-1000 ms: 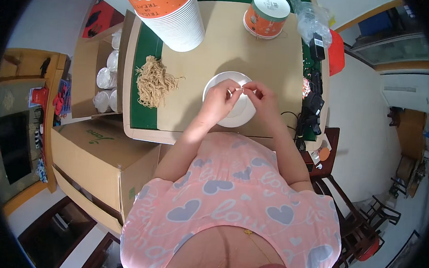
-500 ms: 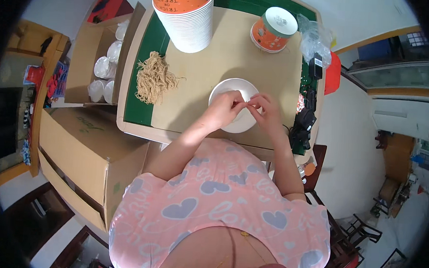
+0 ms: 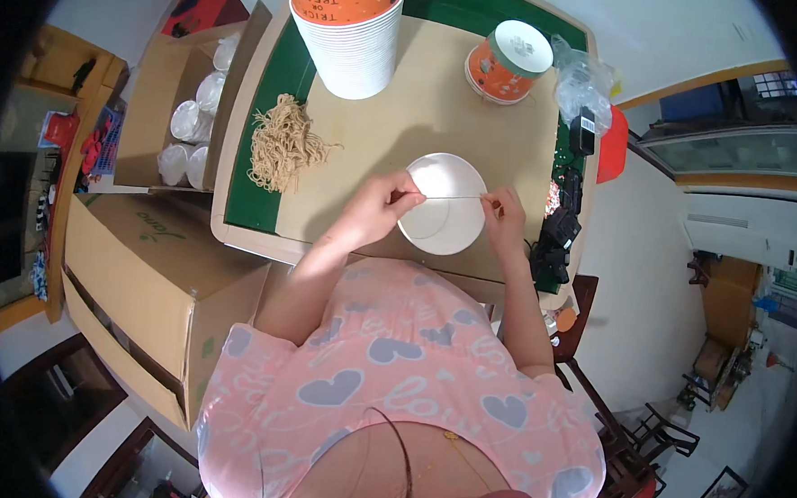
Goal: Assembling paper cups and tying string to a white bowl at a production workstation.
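A thin string is stretched across the mouth of a white paper tub standing in front of me. My left hand pinches the string at the tub's left rim. At the right rim, the fingertips of my right hand pinch its other end. Inside the tub a faint curved line shows; I cannot tell whether it is string. To the left lies a loose pile of beige strings, some ends trailing right.
A tall stack of nested paper tubs stands at the back left. Orange printed tubs sit upside down at the back right. Clear plastic bags and black adapters line the right edge. Cardboard boxes flank the table's left.
My hands were together over the tub, fingers touching. They have moved apart to opposite rims, and the string is now drawn straight between them.
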`<action>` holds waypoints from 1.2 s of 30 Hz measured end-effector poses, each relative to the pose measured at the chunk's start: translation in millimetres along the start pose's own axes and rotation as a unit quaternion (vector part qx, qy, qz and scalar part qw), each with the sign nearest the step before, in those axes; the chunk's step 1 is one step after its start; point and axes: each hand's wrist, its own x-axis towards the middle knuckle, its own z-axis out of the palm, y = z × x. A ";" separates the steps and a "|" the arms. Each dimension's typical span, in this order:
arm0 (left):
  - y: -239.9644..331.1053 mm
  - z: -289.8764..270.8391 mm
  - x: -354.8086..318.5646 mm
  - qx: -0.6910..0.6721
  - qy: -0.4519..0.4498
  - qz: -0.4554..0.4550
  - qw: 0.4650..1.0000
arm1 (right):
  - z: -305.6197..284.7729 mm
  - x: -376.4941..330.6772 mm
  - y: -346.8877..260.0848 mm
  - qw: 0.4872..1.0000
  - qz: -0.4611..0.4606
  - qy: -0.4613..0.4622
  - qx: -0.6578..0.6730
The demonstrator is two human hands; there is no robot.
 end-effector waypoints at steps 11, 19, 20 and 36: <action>-23.7 -25.8 -2.7 -0.177 0.045 -0.018 0.983 | 8.8 0.2 3.3 0.999 -0.046 -0.006 0.002; -37.4 -25.6 3.2 -0.021 0.020 -0.017 0.999 | 14.5 -1.2 -7.2 1.000 -0.015 -0.017 0.003; -24.2 -19.8 7.5 0.013 0.007 0.002 1.000 | 16.4 -1.5 -6.5 1.000 -0.017 -0.018 0.003; 26.6 -3.3 33.6 -0.282 -0.052 0.075 0.955 | 26.1 -4.6 -6.8 0.996 0.065 -0.059 0.033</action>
